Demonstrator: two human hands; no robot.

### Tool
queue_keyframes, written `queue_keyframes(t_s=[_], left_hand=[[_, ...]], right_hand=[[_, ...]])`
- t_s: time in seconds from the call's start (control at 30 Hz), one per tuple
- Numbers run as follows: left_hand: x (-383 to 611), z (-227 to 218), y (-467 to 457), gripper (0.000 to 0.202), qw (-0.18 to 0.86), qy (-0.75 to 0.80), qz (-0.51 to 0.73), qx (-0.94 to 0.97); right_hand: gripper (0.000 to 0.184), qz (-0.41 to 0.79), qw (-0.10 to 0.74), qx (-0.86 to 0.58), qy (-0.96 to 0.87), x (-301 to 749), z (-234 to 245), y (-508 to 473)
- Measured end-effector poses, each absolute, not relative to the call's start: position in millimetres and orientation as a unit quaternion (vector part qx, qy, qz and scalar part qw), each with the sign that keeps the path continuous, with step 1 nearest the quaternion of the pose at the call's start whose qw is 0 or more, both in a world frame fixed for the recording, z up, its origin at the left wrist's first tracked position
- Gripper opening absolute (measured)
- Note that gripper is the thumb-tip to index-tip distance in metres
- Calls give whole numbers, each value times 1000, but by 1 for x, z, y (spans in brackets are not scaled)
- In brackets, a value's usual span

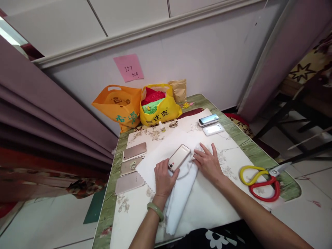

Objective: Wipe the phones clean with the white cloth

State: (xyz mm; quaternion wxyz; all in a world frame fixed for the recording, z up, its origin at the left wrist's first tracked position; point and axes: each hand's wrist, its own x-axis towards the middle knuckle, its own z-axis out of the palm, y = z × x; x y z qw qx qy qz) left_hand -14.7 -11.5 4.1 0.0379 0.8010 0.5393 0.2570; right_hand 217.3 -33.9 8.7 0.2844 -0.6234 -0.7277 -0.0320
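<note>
A gold smartphone lies back up and slanted on a white cloth spread over the table, part of the cloth folded towards me. My left hand, with a green bangle at its wrist, grips the phone's near end between thumb and fingers. Right of the phone, my right hand pinches the cloth's edge with thumb and forefinger while its other fingers spread out. Further left lie a rose-gold phone, a phone with a cartoon picture and a pale pink phone.
Two more phones, one dark-screened and one white, lie at the back right. Red and yellow scissors rest by the right edge. An orange bag, a yellow bag and a small bottle stand at the back.
</note>
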Motion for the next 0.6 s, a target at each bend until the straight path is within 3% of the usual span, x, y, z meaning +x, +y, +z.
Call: queue_keyframes(t_s=[0.4, 0.6], left_hand=[[-14, 4, -8, 49, 53, 552, 248, 794], [-9, 5, -16, 53, 48, 578, 233, 780]], right_hand=[[19, 127, 410, -650, -627, 271, 12, -85], [19, 171, 423, -716, -528, 292, 18, -101]])
